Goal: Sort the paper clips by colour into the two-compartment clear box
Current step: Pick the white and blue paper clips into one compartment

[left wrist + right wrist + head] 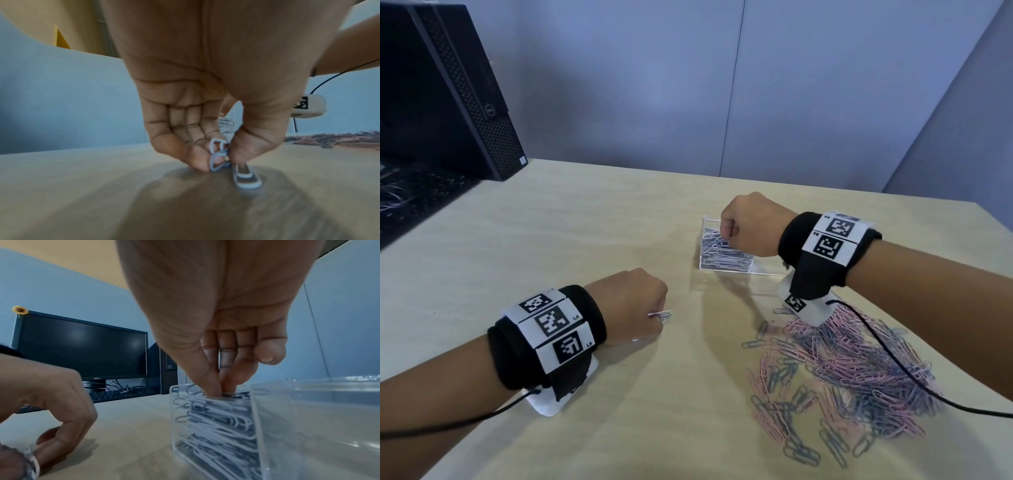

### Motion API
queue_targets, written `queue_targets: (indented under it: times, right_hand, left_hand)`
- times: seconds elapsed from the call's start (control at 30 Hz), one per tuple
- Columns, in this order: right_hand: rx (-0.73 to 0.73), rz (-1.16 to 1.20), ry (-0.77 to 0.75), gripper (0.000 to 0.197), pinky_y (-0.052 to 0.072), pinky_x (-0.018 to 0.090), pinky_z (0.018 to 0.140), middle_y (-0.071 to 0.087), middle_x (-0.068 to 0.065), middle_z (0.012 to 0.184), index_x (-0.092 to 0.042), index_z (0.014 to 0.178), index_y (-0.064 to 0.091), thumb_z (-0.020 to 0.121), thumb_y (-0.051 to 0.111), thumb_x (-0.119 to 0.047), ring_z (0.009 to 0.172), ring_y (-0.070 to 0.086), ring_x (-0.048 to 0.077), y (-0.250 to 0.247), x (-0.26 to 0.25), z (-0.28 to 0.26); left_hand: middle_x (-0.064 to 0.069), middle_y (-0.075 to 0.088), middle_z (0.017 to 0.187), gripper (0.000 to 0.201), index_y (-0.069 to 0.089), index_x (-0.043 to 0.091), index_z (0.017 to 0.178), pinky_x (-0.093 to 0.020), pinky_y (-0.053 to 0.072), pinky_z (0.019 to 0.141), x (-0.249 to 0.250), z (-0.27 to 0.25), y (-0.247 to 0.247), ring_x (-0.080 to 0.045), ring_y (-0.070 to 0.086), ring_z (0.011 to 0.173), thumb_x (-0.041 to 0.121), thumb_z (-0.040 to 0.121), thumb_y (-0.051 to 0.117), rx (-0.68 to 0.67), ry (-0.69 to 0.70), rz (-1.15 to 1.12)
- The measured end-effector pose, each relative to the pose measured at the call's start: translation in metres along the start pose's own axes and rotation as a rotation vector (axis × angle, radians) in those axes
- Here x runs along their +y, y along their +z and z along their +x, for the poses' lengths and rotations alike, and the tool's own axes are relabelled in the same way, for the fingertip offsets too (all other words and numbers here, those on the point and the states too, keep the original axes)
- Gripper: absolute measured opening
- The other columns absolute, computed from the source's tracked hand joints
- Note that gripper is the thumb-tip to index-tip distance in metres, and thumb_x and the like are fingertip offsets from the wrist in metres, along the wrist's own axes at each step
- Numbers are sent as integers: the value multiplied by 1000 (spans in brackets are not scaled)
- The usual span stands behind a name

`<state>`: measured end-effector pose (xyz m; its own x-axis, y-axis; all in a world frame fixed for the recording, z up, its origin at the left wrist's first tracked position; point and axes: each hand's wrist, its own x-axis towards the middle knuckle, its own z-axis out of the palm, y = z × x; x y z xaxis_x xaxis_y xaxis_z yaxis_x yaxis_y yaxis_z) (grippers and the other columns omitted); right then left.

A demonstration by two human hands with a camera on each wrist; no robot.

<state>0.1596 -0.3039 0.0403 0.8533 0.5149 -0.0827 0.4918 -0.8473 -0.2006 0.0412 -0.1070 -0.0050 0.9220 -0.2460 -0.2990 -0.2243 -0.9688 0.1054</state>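
Both hands pinch clips: left hand [635, 301] above table (low), right hand [751, 224] over box [767, 269].

Dim bluish light, soft shadows, motion blur

Office cubicle: Dell tower PC [448, 92], dark monitor [82, 345], keyboard [121, 395], grey-blue partition panels [825, 85], light wood surface [585, 240].
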Motion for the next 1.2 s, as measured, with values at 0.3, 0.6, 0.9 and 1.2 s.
queue_targets:
  times: [0.3,0.6,0.9,1.2]
  right_hand:
    - [8,-63,-209,19,52,33,81,67,5,99,-17,90,69,82,54,-10,93,62,27,21,-39,-38]
    - [-158,-129,-598,35,48,36,86,58,3,122,-19,126,60,92,50,-23,111,57,25,62,-92,-56]
    - [-232,-102,-562,20,47,30,77,65,4,102,-11,92,71,93,54,-21,92,60,24,69,-91,-48]
    - [-326,-128,-424,14,57,39,69,67,0,80,-15,79,67,86,55,-19,72,63,21,65,-70,-68]
  left_hand:
    - [8,64,73,7,62,22,75,-32,55,69,-12,5,-1,-12,62,73,25,82,61,103,8,-110]
    - [5,62,74,5,63,18,81,-27,40,67,-37,9,-41,-21,57,75,22,81,64,281,-68,-165]
    - [8,58,67,7,61,18,81,-24,35,63,1,49,-88,-19,53,69,23,85,64,443,89,-135]
    - [13,54,68,4,64,17,86,-25,41,69,43,94,-85,-17,57,75,15,84,61,359,228,-52]
